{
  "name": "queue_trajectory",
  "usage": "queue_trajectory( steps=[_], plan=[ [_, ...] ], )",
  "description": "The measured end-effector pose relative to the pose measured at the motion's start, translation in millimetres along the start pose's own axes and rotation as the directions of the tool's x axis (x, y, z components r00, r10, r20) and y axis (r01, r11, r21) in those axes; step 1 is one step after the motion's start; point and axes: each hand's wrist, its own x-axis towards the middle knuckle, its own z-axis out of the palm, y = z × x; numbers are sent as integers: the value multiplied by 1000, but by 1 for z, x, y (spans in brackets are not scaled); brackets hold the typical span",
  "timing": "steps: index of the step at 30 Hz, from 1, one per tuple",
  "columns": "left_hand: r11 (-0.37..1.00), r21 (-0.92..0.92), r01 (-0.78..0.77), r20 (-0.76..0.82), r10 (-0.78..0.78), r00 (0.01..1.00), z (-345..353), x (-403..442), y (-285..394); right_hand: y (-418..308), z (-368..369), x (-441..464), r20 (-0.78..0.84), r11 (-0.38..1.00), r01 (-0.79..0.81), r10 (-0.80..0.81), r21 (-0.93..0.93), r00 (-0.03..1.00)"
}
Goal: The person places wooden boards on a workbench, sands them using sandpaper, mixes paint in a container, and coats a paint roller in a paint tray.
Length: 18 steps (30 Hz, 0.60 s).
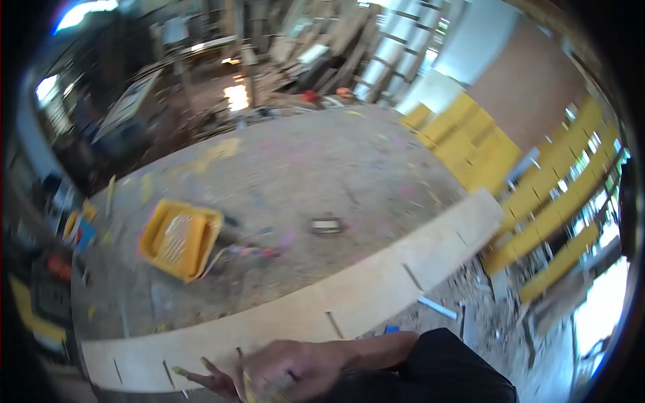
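Note:
Along the near edge of the table lies a long pale wooden board (376, 289) with narrow dark slots. My right hand (289, 369) is over the board at the bottom, its fingers curled closed. A pale yellowish patch shows within that grip, but blur hides what it is. Just left of it, my left hand (218, 383) shows stretched, spread fingers, one with a yellow tip; the rest is cut off by the frame. Further back on the table sit a yellow paint tray (168, 263) and a small dark-edged block (326, 226).
The paint-stained worktable (289, 168) stretches away from me. Yellow slotted boards (480, 144) lean at the right, with more yellow strips (544, 208) beside them. Scrap litters the floor (484, 322). Timber (336, 47) is stacked at the back.

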Motion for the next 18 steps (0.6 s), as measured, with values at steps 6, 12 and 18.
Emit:
queue_trajectory(
  steps=[6, 12, 18],
  plan=[
    [782, -531, -325, 693, 622, 364, 95, -208, 191, -161, 25, -146, 60, 843, 290, -354, 453, 933],
    [474, -647, -597, 615, 788, -41, 212, -421, 274, -250, 54, -327, 1, 820, 518, -534, 242, 845],
    [338, -323, -884, 622, 780, 71, 289, -481, 246, -344, 94, -447, -251, 972, 218, -190, 89, 949]
  ],
)
